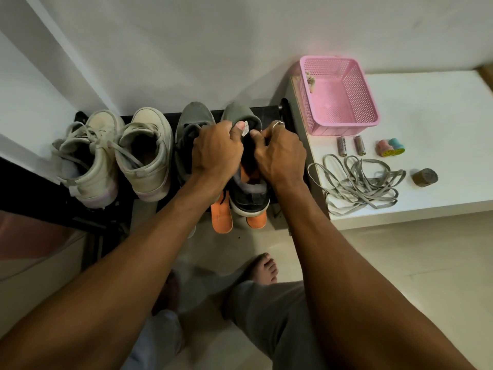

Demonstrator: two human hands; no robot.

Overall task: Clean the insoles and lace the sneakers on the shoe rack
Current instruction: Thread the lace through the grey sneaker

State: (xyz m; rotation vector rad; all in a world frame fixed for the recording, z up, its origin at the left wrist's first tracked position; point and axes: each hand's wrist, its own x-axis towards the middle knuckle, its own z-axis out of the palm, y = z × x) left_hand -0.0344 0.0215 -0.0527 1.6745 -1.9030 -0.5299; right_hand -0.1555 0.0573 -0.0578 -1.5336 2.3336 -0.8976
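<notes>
Two grey sneakers stand on the black shoe rack. My left hand grips the tongue of the right grey sneaker, thumb on its label. On the sneaker's right side, my right hand pinches the collar. Orange lining shows inside its opening. The left grey sneaker sits beside it, partly hidden by my left hand. Two orange insoles stick out under the sneaker's heel. Loose grey laces lie in a heap on the white surface to the right.
A pair of white laced sneakers stands at the rack's left. On the white cabinet top are a pink basket, two batteries, small pink and blue rollers and a brown cylinder. My bare feet stand on the floor below.
</notes>
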